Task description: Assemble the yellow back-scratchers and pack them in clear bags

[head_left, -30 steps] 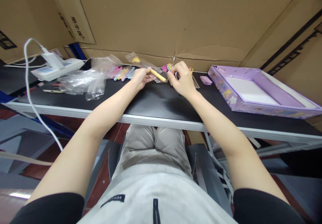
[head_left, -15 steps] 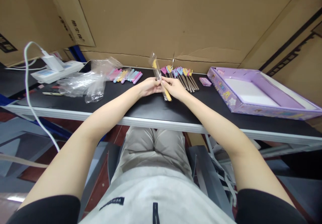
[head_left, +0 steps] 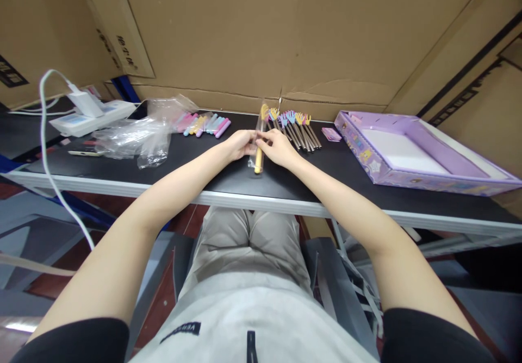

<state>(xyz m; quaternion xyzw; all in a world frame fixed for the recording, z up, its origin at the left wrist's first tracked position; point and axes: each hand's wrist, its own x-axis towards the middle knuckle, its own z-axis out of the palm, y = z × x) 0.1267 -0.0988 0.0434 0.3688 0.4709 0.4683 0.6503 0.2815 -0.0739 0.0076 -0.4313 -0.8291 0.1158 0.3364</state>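
Observation:
My left hand (head_left: pixel 240 144) and my right hand (head_left: pixel 276 146) meet over the middle of the black table (head_left: pixel 228 175). Together they pinch a clear plastic sleeve with a yellow-handled hand-shaped stick (head_left: pixel 259 141) inside it, held almost upright. Its yellow hand end points away from me and its handle end rests near the table top. Just behind my right hand lies a row of several more hand-shaped sticks (head_left: pixel 296 126) in mixed colours.
A heap of clear plastic bags (head_left: pixel 138 132) and several pastel handles (head_left: pixel 204 123) lie to the left. A white power strip with a charger and cable (head_left: pixel 87 114) sits far left. A purple box tray (head_left: pixel 411 154) stands right, beside small pink cards (head_left: pixel 332 133). Cardboard walls rise behind.
My right hand left the row of sticks and joined the left hand on the bagged yellow stick. The stick swung from lying sideways to nearly upright and came closer to me.

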